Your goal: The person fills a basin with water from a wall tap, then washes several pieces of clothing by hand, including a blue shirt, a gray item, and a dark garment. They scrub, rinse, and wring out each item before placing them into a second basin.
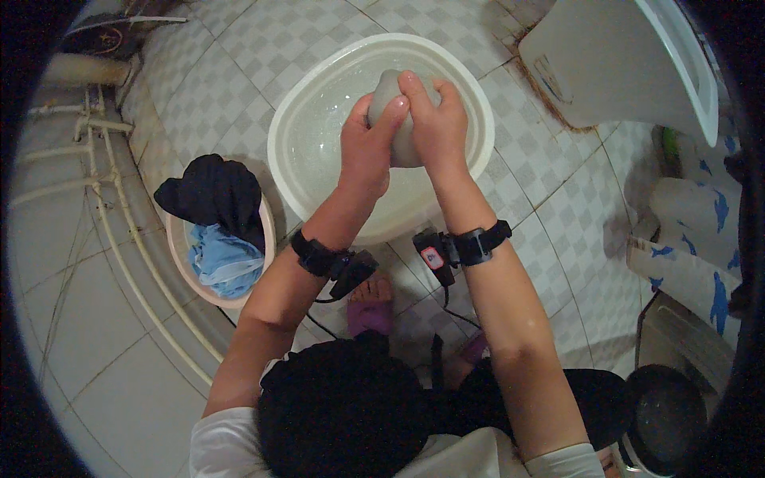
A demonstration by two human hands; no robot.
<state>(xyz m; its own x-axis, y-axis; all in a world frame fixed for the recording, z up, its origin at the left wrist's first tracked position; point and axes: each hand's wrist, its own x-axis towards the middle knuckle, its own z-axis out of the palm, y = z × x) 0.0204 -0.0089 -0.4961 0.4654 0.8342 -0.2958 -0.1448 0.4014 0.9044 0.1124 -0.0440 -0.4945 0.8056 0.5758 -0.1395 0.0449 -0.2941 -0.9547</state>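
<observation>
Both hands grip a rounded grey bundle (406,146) that looks like wet, bulging cloth; its exact kind cannot be told. My left hand (367,143) is around its left side, thumb on top. From the right, my right hand (439,119) presses on it with the thumb pointing up along it. The bundle is over a white plastic basin (284,167) holding cloudy water. Its underside is hidden, so whether it touches the water cannot be told.
A pale pink tub (179,257) at left holds dark cloth (215,191) and light blue cloth (224,263). White pipes (116,233) run along the left wall. A toilet-like white fixture (586,66) stands upper right. Wrist devices (352,272) trail cables. A dark round container (666,418) sits lower right.
</observation>
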